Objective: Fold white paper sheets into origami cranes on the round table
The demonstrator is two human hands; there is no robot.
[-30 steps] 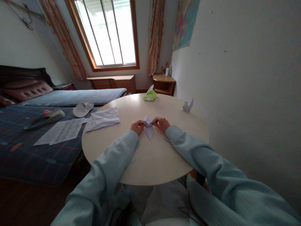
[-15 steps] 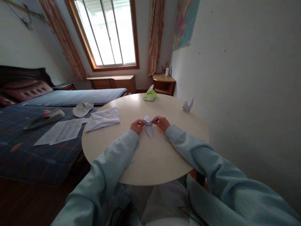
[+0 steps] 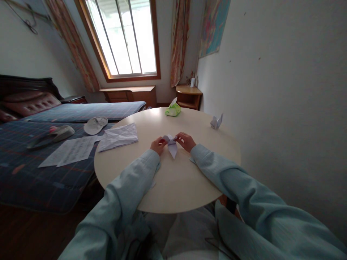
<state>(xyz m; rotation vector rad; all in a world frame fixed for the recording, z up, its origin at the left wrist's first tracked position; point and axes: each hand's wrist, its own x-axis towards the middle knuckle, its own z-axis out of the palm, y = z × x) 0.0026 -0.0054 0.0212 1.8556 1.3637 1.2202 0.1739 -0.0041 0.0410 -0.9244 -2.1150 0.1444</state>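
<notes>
A small piece of folded white paper (image 3: 172,148) with pointed flaps is between my hands, over the middle of the round table (image 3: 179,191). My left hand (image 3: 158,145) pinches its left flap between thumb and fingers. On the other side, my right hand (image 3: 185,141) has its fingers closed on the right flap. One pointed end of the paper hangs towards me. Another folded paper figure (image 3: 216,122) stands near the table's right edge, apart from both hands.
A green tissue pack (image 3: 172,109) lies at the table's far edge. Creased white sheets (image 3: 118,137) rest at the left edge, beside printed papers (image 3: 71,150) on the bed (image 3: 54,187). A white cap (image 3: 95,125) also lies on the bed. The wall (image 3: 282,119) rises on the right.
My right hand has shifted slightly left and inward on the paper. The paper's side flaps now look less spread, and its near point has turned a little. My left hand stays almost in place.
</notes>
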